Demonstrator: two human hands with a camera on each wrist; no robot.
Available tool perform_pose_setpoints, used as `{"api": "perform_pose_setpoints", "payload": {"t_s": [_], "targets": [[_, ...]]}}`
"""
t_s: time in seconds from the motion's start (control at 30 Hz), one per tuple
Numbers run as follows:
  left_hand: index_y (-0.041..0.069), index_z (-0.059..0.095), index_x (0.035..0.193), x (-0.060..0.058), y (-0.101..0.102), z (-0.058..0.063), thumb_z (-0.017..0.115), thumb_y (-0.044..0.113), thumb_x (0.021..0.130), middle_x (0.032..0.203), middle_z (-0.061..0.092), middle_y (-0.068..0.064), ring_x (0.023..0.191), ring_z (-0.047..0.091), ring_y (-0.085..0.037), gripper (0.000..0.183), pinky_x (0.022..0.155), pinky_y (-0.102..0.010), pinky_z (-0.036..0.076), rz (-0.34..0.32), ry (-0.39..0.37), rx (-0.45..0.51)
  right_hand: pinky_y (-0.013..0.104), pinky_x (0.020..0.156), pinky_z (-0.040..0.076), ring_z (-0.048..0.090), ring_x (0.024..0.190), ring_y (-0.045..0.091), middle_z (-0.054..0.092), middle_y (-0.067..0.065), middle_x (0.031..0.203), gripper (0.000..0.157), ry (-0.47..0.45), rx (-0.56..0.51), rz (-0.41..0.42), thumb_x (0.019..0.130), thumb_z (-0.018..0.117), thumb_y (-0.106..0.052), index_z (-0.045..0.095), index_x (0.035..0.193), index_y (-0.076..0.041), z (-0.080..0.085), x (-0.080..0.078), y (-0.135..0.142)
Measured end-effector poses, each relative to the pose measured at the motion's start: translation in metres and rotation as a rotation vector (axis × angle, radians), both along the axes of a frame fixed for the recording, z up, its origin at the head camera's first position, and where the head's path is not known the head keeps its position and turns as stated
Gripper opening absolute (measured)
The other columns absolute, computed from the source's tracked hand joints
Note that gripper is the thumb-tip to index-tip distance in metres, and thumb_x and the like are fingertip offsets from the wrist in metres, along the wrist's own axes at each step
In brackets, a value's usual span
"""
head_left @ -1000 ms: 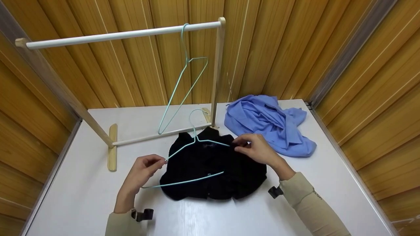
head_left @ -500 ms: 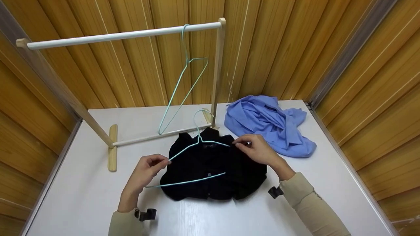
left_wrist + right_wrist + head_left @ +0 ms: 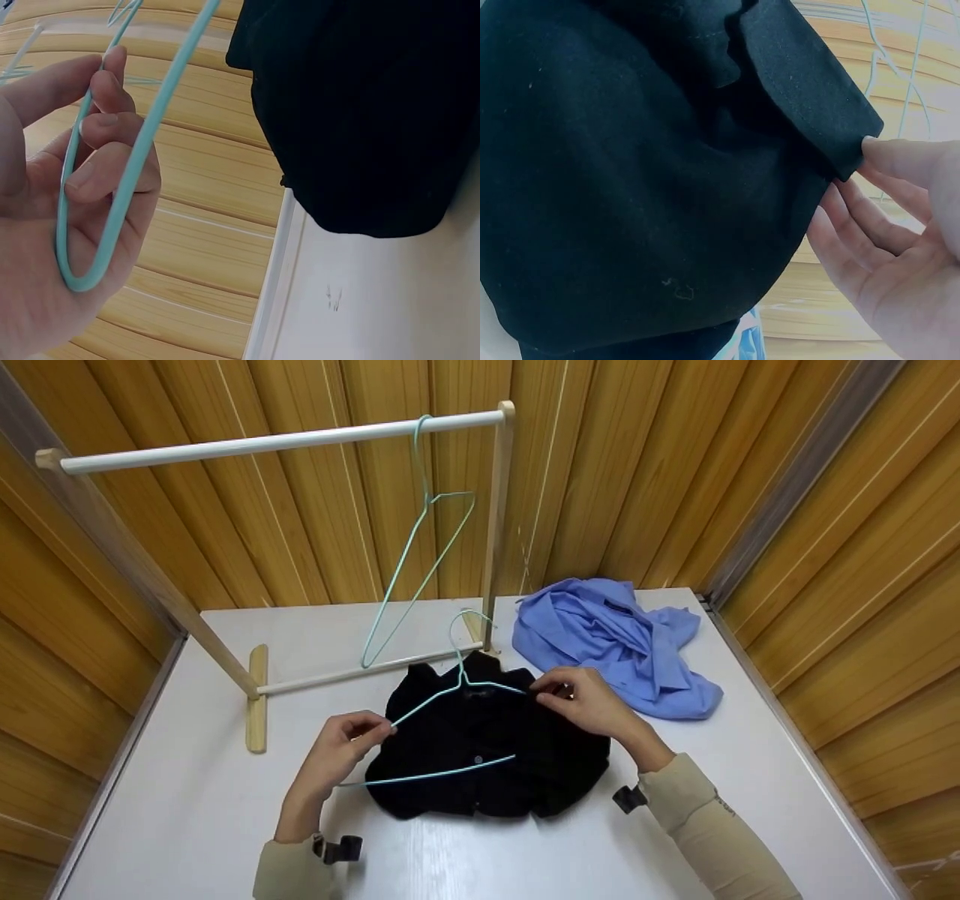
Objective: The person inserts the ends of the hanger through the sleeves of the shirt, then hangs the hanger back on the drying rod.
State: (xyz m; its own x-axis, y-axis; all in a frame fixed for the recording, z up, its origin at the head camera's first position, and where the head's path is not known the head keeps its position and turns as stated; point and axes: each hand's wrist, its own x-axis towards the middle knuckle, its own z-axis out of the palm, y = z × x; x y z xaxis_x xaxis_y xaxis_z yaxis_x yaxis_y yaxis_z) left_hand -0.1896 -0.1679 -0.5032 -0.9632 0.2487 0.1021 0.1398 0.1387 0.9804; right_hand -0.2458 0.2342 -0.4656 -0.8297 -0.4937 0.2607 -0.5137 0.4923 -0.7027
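Observation:
My left hand (image 3: 334,746) pinches one shoulder of a light-green wire hanger (image 3: 427,775); in the left wrist view the hanger's bent end (image 3: 142,150) loops past the palm. The hanger's other end is hidden inside a black collared garment (image 3: 555,757), perhaps a shirt, which lies in a bunch on the table with a button showing. My right hand (image 3: 585,701) holds the garment's collar edge; in the right wrist view the thumb (image 3: 900,159) is on top of the black cloth (image 3: 630,187) and the fingers are beneath. The hook points up toward the rack.
Behind the garment stands a wooden rack with a white top bar (image 3: 285,440). A second green hanger (image 3: 403,566) hangs near its right post (image 3: 496,532). A crumpled blue garment (image 3: 600,637) lies at the back right. Wood-patterned walls enclose the white table (image 3: 187,795).
The left hand has moved slightly right with the hanger, whose hook has shifted and tilted rightward. The right hand has stayed almost in place on the black garment.

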Motion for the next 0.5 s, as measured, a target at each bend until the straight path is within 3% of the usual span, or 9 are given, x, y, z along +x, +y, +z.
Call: {"api": "perform_pose_setpoints", "payload": {"t_s": [0.27, 0.5], "targets": [[-0.006, 0.073, 0.099, 0.000, 0.006, 0.002, 0.068, 0.009, 0.099, 0.089, 0.065, -0.023, 0.073, 0.052, -0.012, 0.016, 0.063, -0.021, 0.039, -0.016, 0.009, 0.003, 0.031, 0.074, 0.055, 0.069, 0.086, 0.017, 0.075, -0.001, 0.095, 0.011, -0.020, 0.010, -0.006, 0.095, 0.074, -0.009, 0.078, 0.106, -0.007, 0.002, 0.001, -0.002], [-0.004, 0.074, 0.099, 0.000, 0.013, 0.002, 0.070, 0.009, 0.098, 0.095, 0.070, -0.021, 0.085, 0.061, -0.017, 0.013, 0.075, -0.024, 0.049, -0.016, 0.039, -0.011, 0.031, 0.074, 0.055, 0.068, 0.085, 0.014, 0.074, -0.003, 0.094, 0.012, -0.035, 0.017, -0.019, 0.095, 0.075, -0.011, 0.077, 0.106, -0.008, 0.003, 0.003, -0.004]]}}
